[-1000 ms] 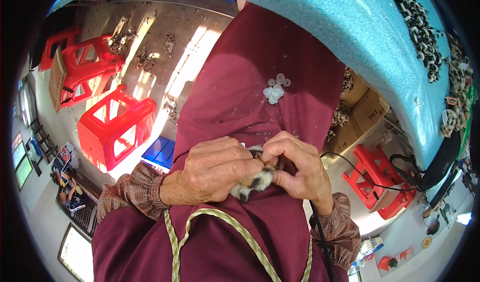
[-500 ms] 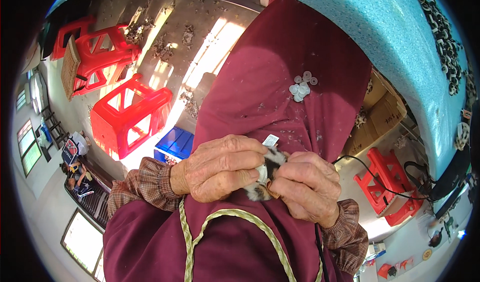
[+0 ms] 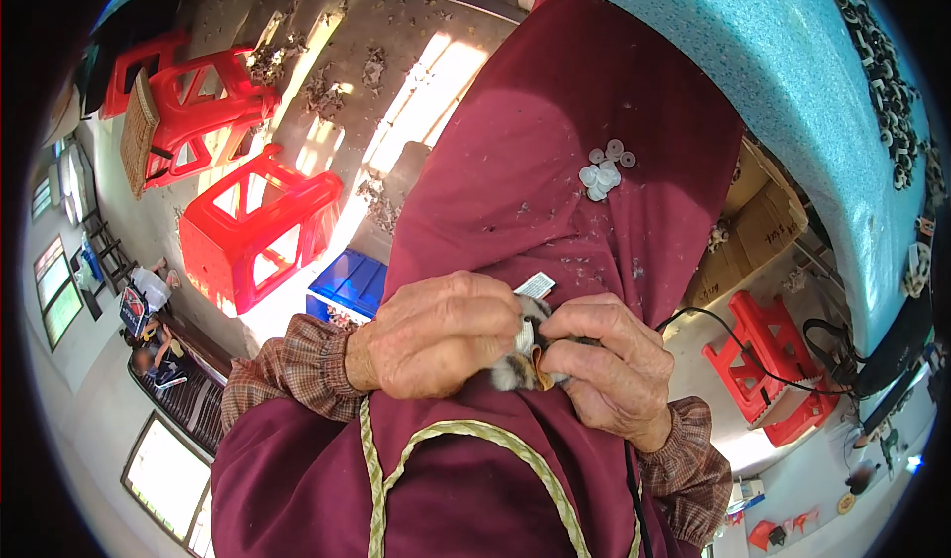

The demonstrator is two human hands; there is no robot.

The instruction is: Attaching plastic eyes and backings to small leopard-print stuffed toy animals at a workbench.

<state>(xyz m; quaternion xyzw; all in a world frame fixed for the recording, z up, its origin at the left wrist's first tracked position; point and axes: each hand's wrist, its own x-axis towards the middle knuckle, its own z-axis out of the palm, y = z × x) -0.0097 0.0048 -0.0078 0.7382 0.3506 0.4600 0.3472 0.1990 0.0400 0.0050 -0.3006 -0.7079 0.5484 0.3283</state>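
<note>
1. Head view: my left grip [image 3: 436, 335] held a small black-and-white furry piece [image 3: 510, 373] below the frame's centre.
2. My right grip [image 3: 614, 365] pinched its right side; a white tag [image 3: 536, 286] stuck out above.
3. Pale discs [image 3: 599, 176] lay on my maroon apron [image 3: 584, 82], upper right of centre.
4. A blue bench [image 3: 792, 82] curved across the upper right.

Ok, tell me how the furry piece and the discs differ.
The furry piece is fuzzy, with dark and pale patches; the discs are round and plain whitish. The furry piece is held by the left hand and right hand, while the discs lie loose on the maroon cloth. The furry piece is larger than any one disc. Both show some pale colour.
</note>
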